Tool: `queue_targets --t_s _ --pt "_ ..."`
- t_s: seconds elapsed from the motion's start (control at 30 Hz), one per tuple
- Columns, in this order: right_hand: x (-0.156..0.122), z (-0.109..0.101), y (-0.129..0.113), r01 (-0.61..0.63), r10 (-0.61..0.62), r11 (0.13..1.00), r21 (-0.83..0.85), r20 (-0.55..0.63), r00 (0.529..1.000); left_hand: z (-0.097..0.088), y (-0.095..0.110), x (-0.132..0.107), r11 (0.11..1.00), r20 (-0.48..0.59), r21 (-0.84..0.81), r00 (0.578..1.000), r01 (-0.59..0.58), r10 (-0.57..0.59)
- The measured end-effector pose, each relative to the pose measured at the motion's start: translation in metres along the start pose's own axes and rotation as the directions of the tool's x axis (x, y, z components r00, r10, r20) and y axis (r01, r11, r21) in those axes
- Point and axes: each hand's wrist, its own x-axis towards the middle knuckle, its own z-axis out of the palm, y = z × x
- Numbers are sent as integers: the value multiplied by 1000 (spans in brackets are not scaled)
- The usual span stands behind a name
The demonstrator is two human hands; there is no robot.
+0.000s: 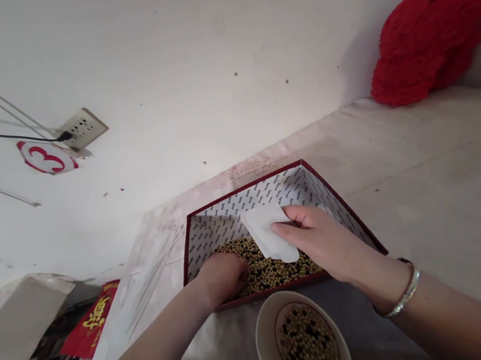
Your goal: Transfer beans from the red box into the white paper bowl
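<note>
Left forearm enters from lower left, wrist bent down; left hand (222,278) is knuckles-up at the near left of the red box (242,187), fingers curled down into the beans (275,274). The fingertips are buried, so I cannot tell whether they close on any beans. Right forearm enters from lower right, with a silver bangle (402,294) at the wrist. Right hand (322,239) reaches over the near wall of the box, palm turned left, thumb and fingers pinched together on a white sheet (268,234). The sheet stands up from the grip, its lower edge touching the beans, its upper part against the patterned back lining. The beans, yellow mixed with dark, fill the near part of the box floor, directly under both hands. White bowl (263,339) sits just in front of the box, between the forearms, holding the same mixed beans. The box rests on a pale table (430,185) by the wall; red cushion (428,32) is at far right.
</note>
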Motion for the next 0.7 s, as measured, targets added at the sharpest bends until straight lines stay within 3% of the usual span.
queue_targets --t_s 0.2,0.4,0.57,0.7 --pt "0 0 -2 19 -19 997 -78 -3 1000 -1 -2 -1 999 11 26 999 41 -41" --pt "0 -1 -1 15 -14 999 -49 24 1000 2 -1 -3 999 -12 3 998 54 -54" --pt "1 -1 0 15 -13 997 -75 23 1000 -5 -1 -8 997 -177 -27 981 76 -80" --pt "1 0 1 9 -7 999 -39 50 999 -25 7 -26 984 -380 -86 908 157 -178"
